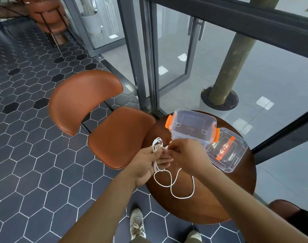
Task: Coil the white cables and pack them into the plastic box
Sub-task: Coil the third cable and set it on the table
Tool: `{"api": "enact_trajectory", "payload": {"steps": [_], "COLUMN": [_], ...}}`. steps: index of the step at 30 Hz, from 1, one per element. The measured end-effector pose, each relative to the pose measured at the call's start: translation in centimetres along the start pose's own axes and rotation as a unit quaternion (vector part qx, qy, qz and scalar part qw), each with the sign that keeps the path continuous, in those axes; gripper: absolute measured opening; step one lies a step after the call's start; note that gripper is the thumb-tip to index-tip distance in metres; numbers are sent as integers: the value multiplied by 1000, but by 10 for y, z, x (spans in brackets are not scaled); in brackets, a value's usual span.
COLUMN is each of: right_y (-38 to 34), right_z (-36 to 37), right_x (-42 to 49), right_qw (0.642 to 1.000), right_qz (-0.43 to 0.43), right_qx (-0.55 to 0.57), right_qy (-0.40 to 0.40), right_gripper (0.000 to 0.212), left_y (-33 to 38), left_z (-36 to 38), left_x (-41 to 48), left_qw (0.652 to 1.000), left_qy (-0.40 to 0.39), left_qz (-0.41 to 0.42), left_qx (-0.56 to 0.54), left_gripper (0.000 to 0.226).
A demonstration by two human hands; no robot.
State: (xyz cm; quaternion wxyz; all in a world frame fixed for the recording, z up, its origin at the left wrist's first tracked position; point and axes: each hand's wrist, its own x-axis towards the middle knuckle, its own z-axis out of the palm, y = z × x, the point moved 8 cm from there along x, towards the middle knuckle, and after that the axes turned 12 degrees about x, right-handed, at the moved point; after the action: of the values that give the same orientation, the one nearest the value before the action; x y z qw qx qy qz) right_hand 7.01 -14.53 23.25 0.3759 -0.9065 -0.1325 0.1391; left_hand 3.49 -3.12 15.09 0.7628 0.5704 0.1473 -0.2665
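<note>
Nearest the camera, two pale shoes (137,223) stand on the dark hexagonal floor tiles (35,172), below two bare forearms reaching forward; fingers of the left hand (149,162) are curled closed around a bundle of white cable (174,188), several turns of which wrap across the palm and knuckles; fingertips of the right hand (186,153) pinch a strand of the same cable just right of the left thumb, the two hands touching; from the left hand the free length of cable hangs down and lies in two loose loops on the near part of the round dark wooden table (202,213); a second small white coil (157,142) rests on the table just beyond the left hand, toward the far left edge; the open clear plastic box (191,127), with orange latches at its left and right ends, stands on the far side of the table, just beyond the right hand, with no cable visible inside it; its clear lid (227,155), bearing an orange handle, lies flat to the right of the box, partly under its right end; an orange-brown chair (97,111) stands left of the table, its seat edge beside the table rim; glass doors (172,55) and a potted tree trunk (235,53) occupy the far right.
</note>
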Motion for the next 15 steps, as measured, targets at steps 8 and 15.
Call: {"api": "enact_trajectory", "payload": {"steps": [8, 15], "right_y": [17, 40], "right_z": [17, 16], "right_x": [-26, -43], "right_qw": [990, 974], "right_qz": [-66, 57], "right_qx": [52, 124], "right_qy": [112, 182], "right_gripper": [17, 18], "left_y": [7, 13], "left_z": [21, 27], "left_x": [1, 10], "left_qw": [987, 976], "left_qy": [-64, 29], "left_qz": [2, 85], "left_qx": [-147, -198], "left_gripper": [20, 34]}}
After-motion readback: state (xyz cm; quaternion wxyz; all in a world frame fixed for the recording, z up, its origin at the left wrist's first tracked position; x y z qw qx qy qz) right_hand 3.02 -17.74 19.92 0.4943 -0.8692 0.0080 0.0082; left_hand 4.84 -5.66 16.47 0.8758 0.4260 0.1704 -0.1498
